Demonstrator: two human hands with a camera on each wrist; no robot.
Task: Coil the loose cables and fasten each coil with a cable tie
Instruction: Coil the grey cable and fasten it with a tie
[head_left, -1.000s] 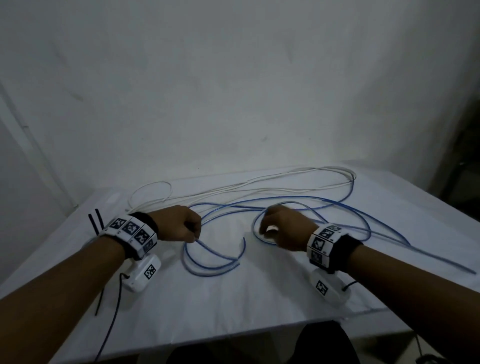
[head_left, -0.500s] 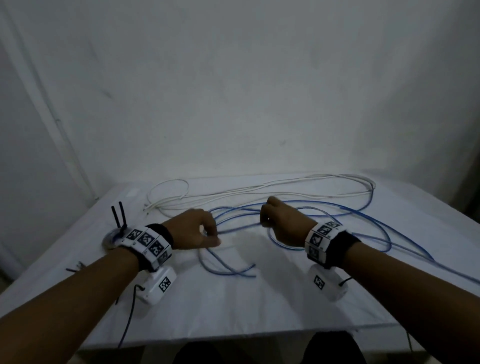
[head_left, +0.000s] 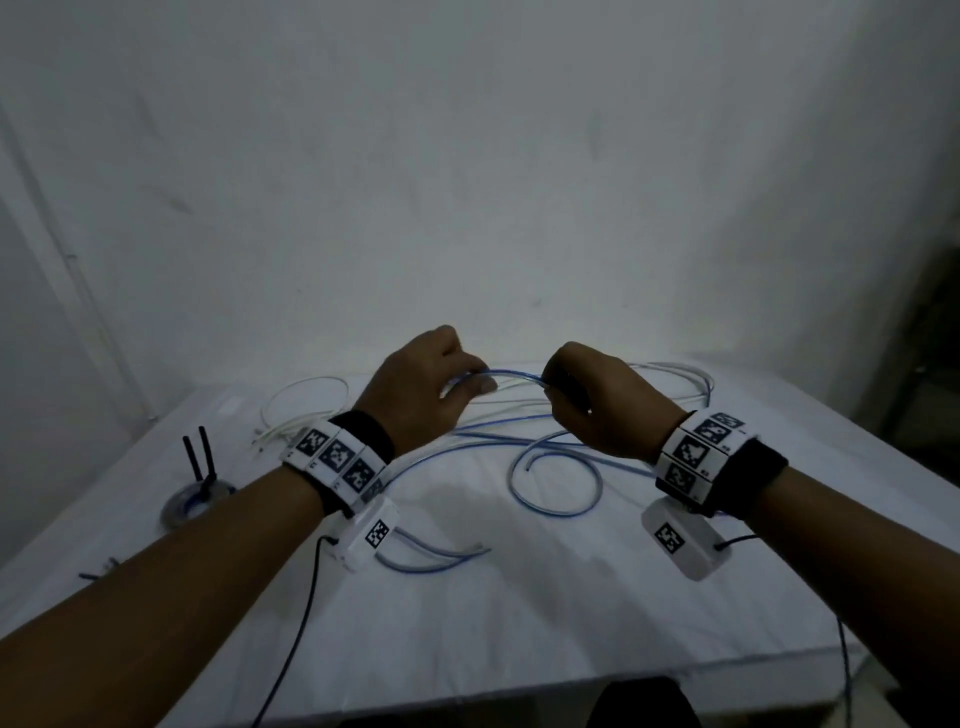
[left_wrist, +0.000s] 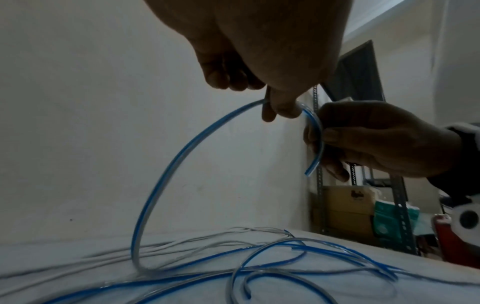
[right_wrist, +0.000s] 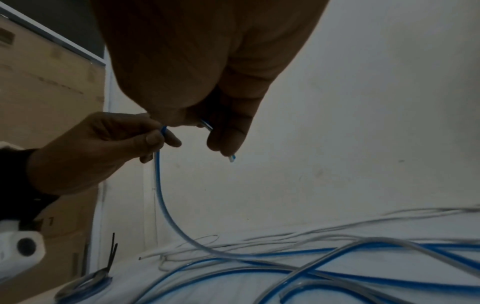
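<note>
Head view: the left hand (head_left: 415, 387) and right hand (head_left: 597, 402) are now raised above the table (head_left: 519, 623), where a second ago they sat low on it among the loops. Between them runs a short arc of blue cable (head_left: 514, 375), each hand pinching one side. The hands have also come closer together. That suggests the cable's end has been picked out and the first turn of a coil is about to be formed; no coil exists yet. The rest of the blue cable sprawls in loose loops on the table, with the white cable (head_left: 306, 395) lying beyond, untouched. Two black ties (head_left: 200, 457) stand upright in a small holder (head_left: 195, 501) at the left edge.

Left wrist view: the left hand (left_wrist: 259, 61) pinches the blue cable (left_wrist: 182, 156) between thumb and fingertips, its other fingers curled in. The cable rises from the table in a tall arch. The right hand (left_wrist: 376, 144) grips the short tail, whose cut end (left_wrist: 307, 173) hangs free below the fingers.

Right wrist view: the right hand (right_wrist: 221, 82) clamps the tail, its tip (right_wrist: 232, 158) poking out under the fingers. The left hand (right_wrist: 103, 148) pinches the cable (right_wrist: 161, 195) just beside.

All views are dim. The far cable ends run off frame or blur together, so where the blue loops cross cannot be sorted out, and I cannot count how many ties there are.
</note>
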